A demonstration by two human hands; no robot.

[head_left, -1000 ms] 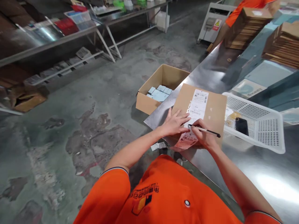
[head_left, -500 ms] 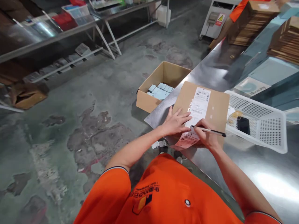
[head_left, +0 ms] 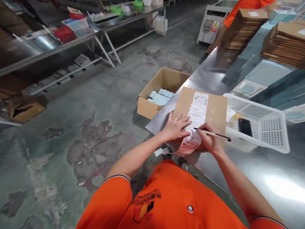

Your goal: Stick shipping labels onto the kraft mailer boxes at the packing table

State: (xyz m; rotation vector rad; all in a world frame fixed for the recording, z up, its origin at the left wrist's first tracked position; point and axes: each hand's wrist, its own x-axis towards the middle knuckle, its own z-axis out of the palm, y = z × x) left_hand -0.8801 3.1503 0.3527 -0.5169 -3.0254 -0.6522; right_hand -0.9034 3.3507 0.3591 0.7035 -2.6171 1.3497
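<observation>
The right grip (head_left: 209,140) is closed narrow around a slim pen (head_left: 220,136), whose dark tip points left, away from the palm, and whose butt sticks out to the right. The left grip (head_left: 175,128) holds nothing: it lies flat with fingers spread, pressing on the carton (head_left: 218,108) and the left edge of the printed sheet (head_left: 199,106).

The sheet is to the left of the right grip and to the right of the left grip. Its long axis runs from well ahead of both down between them towards the body, where its pinkish lower end hangs over the carton's near side. The pen crosses that axis, so the tip sits over the sheet, just beside the left fingertips; whether it touches the paper, I cannot tell.

The right grip alone controls the tip, yet the left fingers are very near it. Right of the right grip, a white basket (head_left: 274,127) stands on the table (head_left: 240,168).
</observation>
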